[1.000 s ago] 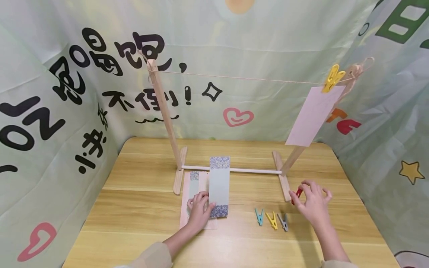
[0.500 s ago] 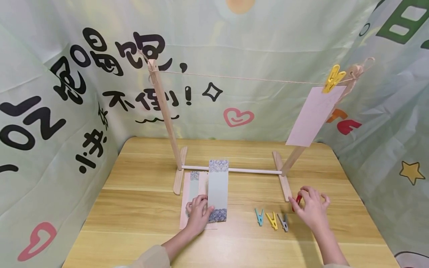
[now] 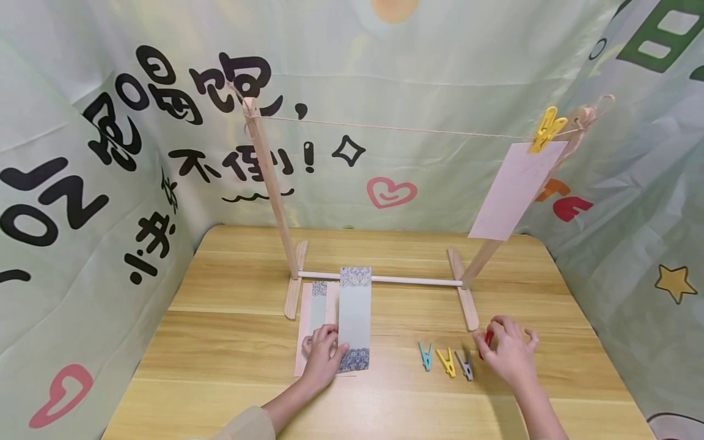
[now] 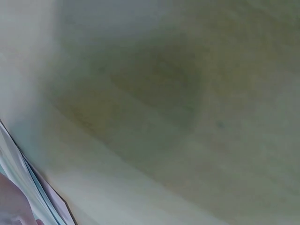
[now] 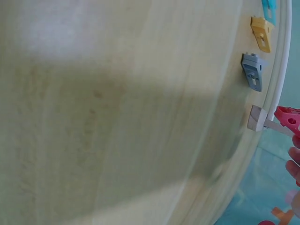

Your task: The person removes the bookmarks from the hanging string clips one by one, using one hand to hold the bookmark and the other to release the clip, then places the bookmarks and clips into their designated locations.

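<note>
My left hand (image 3: 321, 362) pinches the lower left edge of a pale blue-grey card (image 3: 355, 315) with blue patterned bands at both ends. Its thumb lies at the edge, while the other fingers overlap pink-edged cards (image 3: 303, 333) lying beneath. The left wrist view catches only part of that hand (image 4: 13, 201) and some card edges (image 4: 37, 183) in the corner. Between thumb and fingertips, my right hand (image 3: 513, 353) pinches a red clothespin (image 3: 486, 344). Left of it, turquoise (image 3: 426, 357), yellow (image 3: 447, 363) and grey (image 3: 465, 366) clothespins lie in a row on the table.
A wooden frame stands behind, with a left post (image 3: 269, 183), a right foot (image 3: 464, 290) and a white crossbar (image 3: 412, 280). Its string (image 3: 385, 126) runs between the post tops. A yellow clothespin (image 3: 547, 130) holds a pink card (image 3: 508, 195) at the right end.
My left hand has drawn the blue-grey card slightly toward me and left. My right hand has come a little nearer to me, still pinching the red clothespin.
</note>
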Motion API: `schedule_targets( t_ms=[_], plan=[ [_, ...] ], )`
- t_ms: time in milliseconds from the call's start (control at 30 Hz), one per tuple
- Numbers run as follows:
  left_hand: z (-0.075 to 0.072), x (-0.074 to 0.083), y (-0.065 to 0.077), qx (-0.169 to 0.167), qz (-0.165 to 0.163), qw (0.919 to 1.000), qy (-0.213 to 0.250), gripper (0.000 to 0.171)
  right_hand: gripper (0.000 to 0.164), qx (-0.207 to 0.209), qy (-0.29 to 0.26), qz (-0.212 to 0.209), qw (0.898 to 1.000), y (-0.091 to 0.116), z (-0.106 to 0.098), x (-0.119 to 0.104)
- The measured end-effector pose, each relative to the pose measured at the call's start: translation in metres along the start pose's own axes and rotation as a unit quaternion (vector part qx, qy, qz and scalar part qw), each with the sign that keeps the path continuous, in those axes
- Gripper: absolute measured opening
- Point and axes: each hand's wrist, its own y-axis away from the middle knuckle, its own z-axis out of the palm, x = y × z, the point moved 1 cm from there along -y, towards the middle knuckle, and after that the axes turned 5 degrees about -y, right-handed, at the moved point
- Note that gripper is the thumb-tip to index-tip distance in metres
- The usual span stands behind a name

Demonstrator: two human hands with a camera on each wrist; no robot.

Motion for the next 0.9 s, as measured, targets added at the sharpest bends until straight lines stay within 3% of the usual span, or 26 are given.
schedule_targets(
  t_ms=[200,500,733,900],
  plan=[
    [0.000,-0.002,0.002,-0.001,-0.002,1.0000,-0.005,0.021,0.026,-0.010,0.010,0.009,1.000,0.004,0.003,0.002],
    [0.001,-0.005,0.004,-0.005,-0.010,0.9995,-0.029,0.021,0.030,-0.057,0.030,0.037,0.997,0.010,0.004,0.003],
    [0.001,-0.007,0.003,-0.034,-0.036,0.9971,-0.059,0.019,0.032,-0.067,0.040,0.041,0.996,0.011,0.007,0.006],
    [0.000,-0.009,0.001,-0.053,-0.036,0.9937,-0.092,0.025,0.034,-0.091,0.043,0.055,0.993,0.013,0.009,0.008]
  ],
)
